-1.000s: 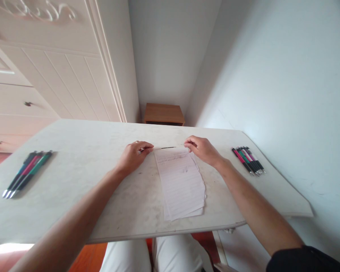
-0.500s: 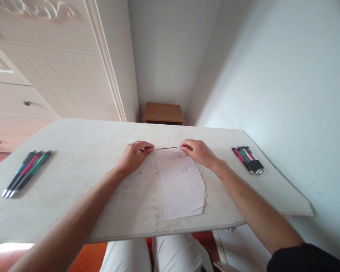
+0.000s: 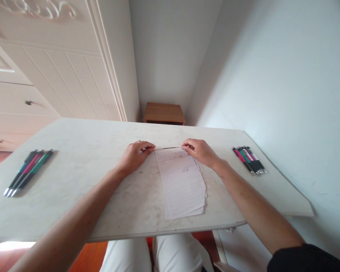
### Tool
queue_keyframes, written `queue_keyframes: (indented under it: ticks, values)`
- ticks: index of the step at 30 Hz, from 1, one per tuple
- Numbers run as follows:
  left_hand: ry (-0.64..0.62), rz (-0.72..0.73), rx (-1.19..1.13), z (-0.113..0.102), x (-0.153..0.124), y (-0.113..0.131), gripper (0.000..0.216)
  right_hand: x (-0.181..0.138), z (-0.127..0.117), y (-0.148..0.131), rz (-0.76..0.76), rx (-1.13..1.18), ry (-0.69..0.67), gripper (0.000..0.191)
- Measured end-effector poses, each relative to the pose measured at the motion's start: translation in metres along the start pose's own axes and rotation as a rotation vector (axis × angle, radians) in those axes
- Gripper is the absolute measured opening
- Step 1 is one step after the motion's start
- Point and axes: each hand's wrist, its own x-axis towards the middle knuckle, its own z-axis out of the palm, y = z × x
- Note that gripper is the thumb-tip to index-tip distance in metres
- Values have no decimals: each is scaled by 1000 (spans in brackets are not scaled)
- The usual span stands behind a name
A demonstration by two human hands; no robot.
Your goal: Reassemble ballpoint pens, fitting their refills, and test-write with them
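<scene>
From where I stand, the person's two hands meet near the middle of the frame, over a whitish table (image 3: 96,139). The left hand (image 3: 138,154) pinches the left end of a thin dark rod (image 3: 170,148) between thumb and fingers. The rod lies almost level across the centre of the frame, just above the top edge of some lined sheets (image 3: 181,185). The right hand (image 3: 198,152) has its thumb and fingers drawn close together at the rod's right end; whether they grip it, I cannot tell.

The sheets overlap, and there is handwriting near the top. At the left of the frame, three pens (image 3: 28,173) lie side by side, blue, red and green with black grips. A second row of pens (image 3: 248,160) lies slanted at the right. A brown wooden stand (image 3: 164,112) shows beyond the table, upper centre.
</scene>
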Motion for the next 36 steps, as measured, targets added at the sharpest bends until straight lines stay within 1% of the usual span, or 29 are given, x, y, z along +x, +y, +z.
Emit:
queue_keyframes:
  ticks: [13, 23, 28, 36]
  values:
    - [-15, 12, 3, 0, -1, 1, 25, 0, 6, -3, -64, 6, -3, 12]
    - [-33, 50, 19, 0, -1, 1, 24, -1, 3, -2, -91, 14, 4, 10]
    - [-27, 55, 27, 1, -1, 0, 24, -1, 2, -3, -106, 14, -14, 10]
    - [-36, 62, 36, 0, -1, 1, 24, -1, 2, -6, -150, 18, -7, 10]
